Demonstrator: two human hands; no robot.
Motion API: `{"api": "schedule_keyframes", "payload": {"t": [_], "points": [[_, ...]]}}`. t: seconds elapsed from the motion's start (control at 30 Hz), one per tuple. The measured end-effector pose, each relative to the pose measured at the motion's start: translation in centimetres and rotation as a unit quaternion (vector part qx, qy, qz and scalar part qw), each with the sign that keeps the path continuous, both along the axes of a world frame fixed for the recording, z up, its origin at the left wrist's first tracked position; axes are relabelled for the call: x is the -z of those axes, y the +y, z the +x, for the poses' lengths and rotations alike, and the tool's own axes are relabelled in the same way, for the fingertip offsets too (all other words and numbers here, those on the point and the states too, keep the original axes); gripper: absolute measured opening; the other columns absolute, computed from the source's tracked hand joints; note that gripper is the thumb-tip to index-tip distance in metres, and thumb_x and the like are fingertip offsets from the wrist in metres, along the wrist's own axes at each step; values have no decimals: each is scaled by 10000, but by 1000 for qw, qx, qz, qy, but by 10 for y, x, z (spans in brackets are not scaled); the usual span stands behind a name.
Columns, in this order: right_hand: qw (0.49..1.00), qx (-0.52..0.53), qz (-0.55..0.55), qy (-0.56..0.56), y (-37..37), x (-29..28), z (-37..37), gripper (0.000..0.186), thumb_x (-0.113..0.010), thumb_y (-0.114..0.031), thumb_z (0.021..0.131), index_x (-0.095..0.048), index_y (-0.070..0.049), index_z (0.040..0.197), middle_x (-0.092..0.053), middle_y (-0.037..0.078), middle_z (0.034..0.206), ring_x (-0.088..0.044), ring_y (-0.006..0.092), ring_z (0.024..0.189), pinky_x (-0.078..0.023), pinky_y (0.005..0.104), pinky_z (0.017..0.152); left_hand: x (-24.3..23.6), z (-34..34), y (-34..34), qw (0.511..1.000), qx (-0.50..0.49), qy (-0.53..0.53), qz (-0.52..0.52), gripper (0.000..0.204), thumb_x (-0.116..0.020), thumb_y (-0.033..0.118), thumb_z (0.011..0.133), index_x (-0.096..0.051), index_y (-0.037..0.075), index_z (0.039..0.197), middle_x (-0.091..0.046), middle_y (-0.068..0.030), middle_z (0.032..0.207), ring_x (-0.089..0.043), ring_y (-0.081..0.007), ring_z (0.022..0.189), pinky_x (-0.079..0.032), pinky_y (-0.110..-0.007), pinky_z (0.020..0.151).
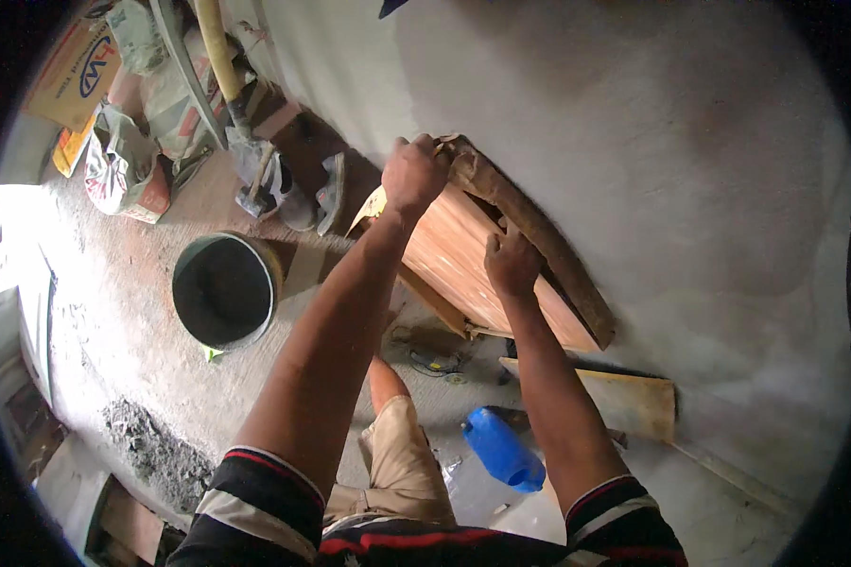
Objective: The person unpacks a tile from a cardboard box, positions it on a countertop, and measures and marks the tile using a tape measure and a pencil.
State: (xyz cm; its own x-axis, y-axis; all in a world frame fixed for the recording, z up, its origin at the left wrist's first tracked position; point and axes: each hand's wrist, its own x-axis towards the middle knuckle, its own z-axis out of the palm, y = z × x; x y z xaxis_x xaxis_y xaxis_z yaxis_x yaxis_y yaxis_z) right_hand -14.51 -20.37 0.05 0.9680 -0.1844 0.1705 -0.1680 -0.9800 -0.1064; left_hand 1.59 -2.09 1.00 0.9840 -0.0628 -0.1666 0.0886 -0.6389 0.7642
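Observation:
A glossy wood-grain panel, likely a tile point(456, 248), stands tilted against the wall in a torn brown cardboard box point(539, 222). My left hand point(414, 178) is closed at the box's upper left corner, its fingers curled over the torn edge. Lower and to the right, my right hand point(513, 263) grips the cardboard flap along the panel's right side, thumb pointing up. A gap shows between that flap and the panel. Pale torn cardboard point(371, 208) sticks out beside my left wrist. What lies under my left fingers is hidden.
A dark bucket point(225, 291) stands to the left. Sacks point(128, 165), a long wooden handle point(217, 52) and shoes point(331, 194) lie beyond it. Near my legs are a blue jug point(503, 449) and a board point(629, 404). Grey rubble point(151, 449) is at lower left.

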Motion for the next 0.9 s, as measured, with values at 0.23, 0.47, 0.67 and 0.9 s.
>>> {"api": "schedule_keyframes", "payload": {"t": [0.23, 0.47, 0.67, 0.9], "points": [[968, 82, 50, 230, -28, -23, -43, 645, -727, -426, 863, -633, 60, 1277, -677, 312, 1221, -654, 449, 1155, -513, 502, 1006, -8, -15, 28, 999, 29, -9, -26, 346, -705, 376, 890, -712, 93, 1090, -638, -251, 1096, -661, -455, 1030, -548, -532, 883], [899, 80, 31, 429, -14, -52, -84, 552, -771, -462, 833, -746, 55, 1026, -721, 308, 1048, -693, 468, 1022, -535, 486, 936, -6, -67, 93, 996, 48, -7, -71, 337, -712, 367, 907, -706, 80, 1083, -621, -262, 1123, -661, -442, 1011, -553, -514, 866], [908, 19, 18, 419, -10, -25, -131, 511, -779, -434, 837, -753, 66, 937, -726, 304, 940, -708, 467, 905, -553, 506, 850, -28, -96, 116, 997, 22, 64, -42, 398, -664, 437, 943, -689, 87, 1130, -666, -261, 1124, -682, -432, 1019, -557, -514, 852], [903, -22, 61, 425, 36, -40, -163, 378, -734, -362, 892, -757, -6, 1016, -729, 258, 880, -702, 463, 859, -542, 538, 822, -10, -117, 150, 974, 27, 209, -80, 401, -645, 389, 890, -686, 54, 1106, -728, -258, 1027, -695, -445, 1016, -542, -524, 888]]}}
